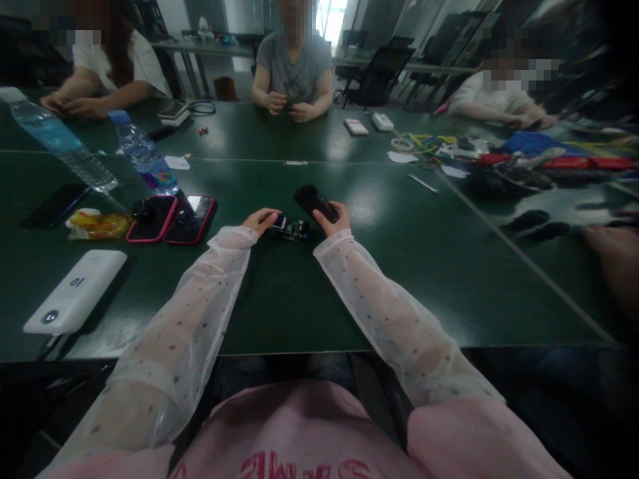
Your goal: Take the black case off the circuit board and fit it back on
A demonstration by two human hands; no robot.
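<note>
My left hand [260, 221] is closed on the left end of a small green circuit board [290, 230] with a little screen on it. The board is tilted just above or on the dark green table [299, 293]; I cannot tell which. In my right hand [335, 218] is a flat black rectangular piece [313, 199], gripped by its lower right end, its far end raised. It looks like a casing, but the kind is unclear. A small gap separates the black piece from the board.
On the left lie a white power bank [76, 293], a pink-cased phone [192, 219] and a yellow packet [100, 226]; water bottles [144, 156] stand behind. A wrench [423, 184] lies right, near heaped cables and tools [539, 156]. A person [294, 73] sits opposite, others at both sides.
</note>
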